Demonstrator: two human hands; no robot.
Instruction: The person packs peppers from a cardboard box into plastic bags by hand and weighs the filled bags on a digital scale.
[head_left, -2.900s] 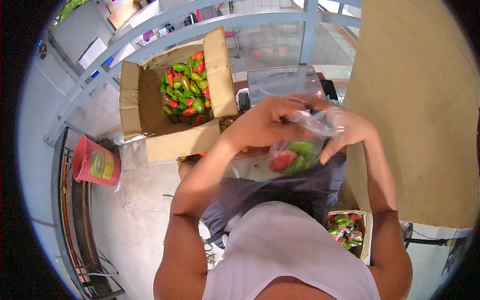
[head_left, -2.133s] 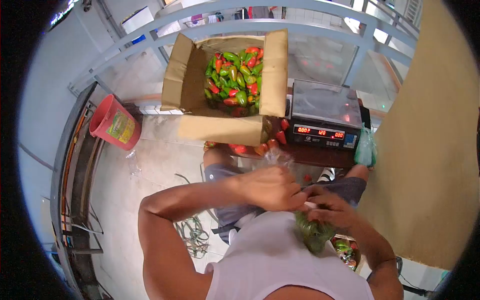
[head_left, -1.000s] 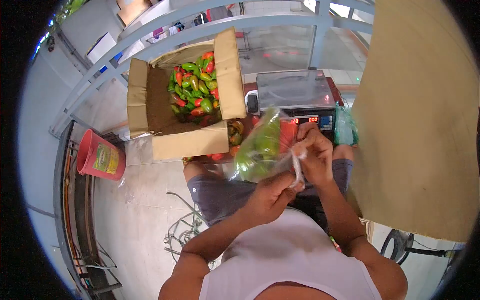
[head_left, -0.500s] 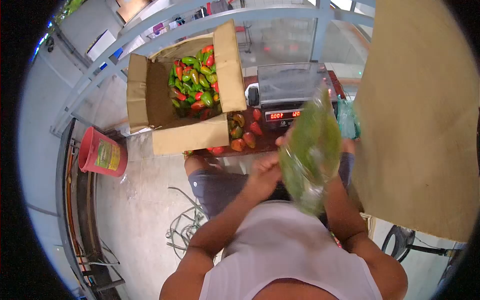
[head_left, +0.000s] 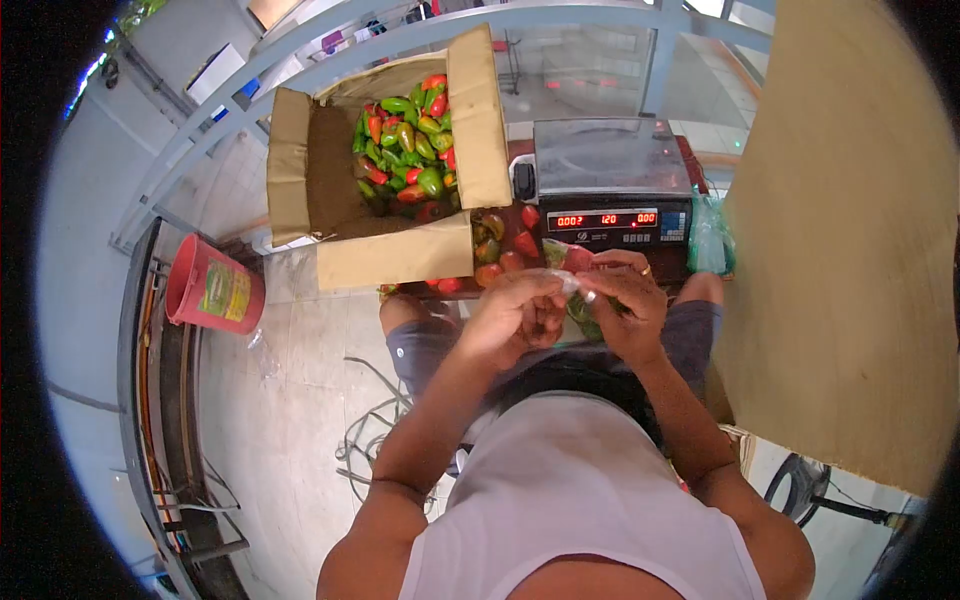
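Note:
My left hand (head_left: 518, 312) and my right hand (head_left: 628, 305) meet in front of the scale, both closed on the twisted end of a clear plastic bag (head_left: 569, 283). Green and red peppers (head_left: 582, 318) show through the bag, mostly hidden behind my right hand. Just beyond stands a digital scale (head_left: 615, 225) with red lit digits and a bare top plate. Loose red and brownish peppers (head_left: 489, 250) lie to its left. An open cardboard box (head_left: 395, 262) holds many green and red peppers.
At the left is a red bucket (head_left: 215, 290) on the floor, with tangled green straps (head_left: 375, 425) nearer me. A green plastic bag (head_left: 708, 240) hangs right of the scale. A large cardboard sheet (head_left: 850, 250) rises at the right, and a metal railing (head_left: 400, 52) runs behind.
The bag of peppers has dropped from its raised position and now hangs behind my hands. My hands have come together at its twisted end, and the scale's display is uncovered.

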